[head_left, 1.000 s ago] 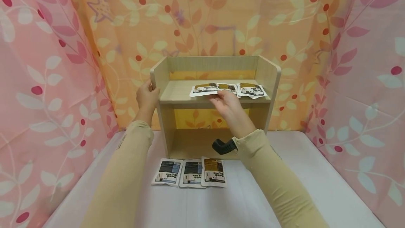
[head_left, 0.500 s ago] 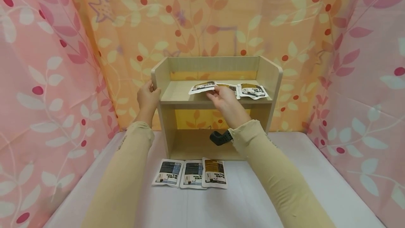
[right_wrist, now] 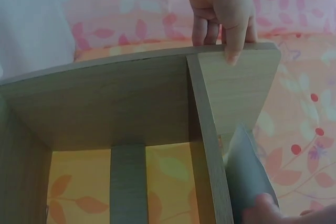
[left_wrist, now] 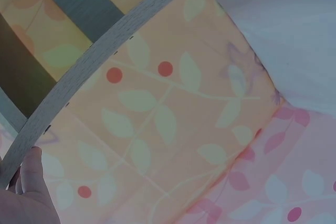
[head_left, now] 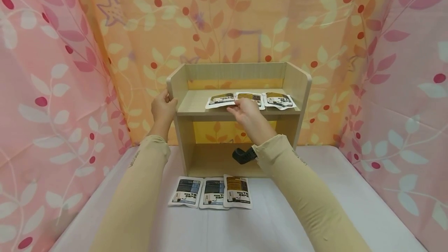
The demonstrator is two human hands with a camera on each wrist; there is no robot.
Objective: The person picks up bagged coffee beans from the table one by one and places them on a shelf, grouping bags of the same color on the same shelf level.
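In the head view a two-tier wooden shelf (head_left: 210, 116) stands at the back of the table. My left hand (head_left: 163, 109) grips the edge of its left side panel, thumb on the inner face in the right wrist view. On the upper tier, a white-edged packet with a brown and black label (head_left: 220, 99) lies leftmost of three in a row. My right hand (head_left: 251, 116) pinches that packet's right front corner. A second packet (head_left: 257, 98) is partly behind my right fingers, and a third packet (head_left: 279, 100) lies beside the right panel.
Three more packets lie on the white table in front of the shelf: two with dark blue labels (head_left: 187, 191) and one with a brown label (head_left: 238, 192) overlapping its neighbour. A black strap (head_left: 244, 155) hangs at my right cuff. Patterned curtains (head_left: 224, 18) surround the table.
My right hand tilted the leftmost packet up, shifted it slightly left, and lowered it flatter onto the upper tier, apart from the second packet. The left hand stays put.
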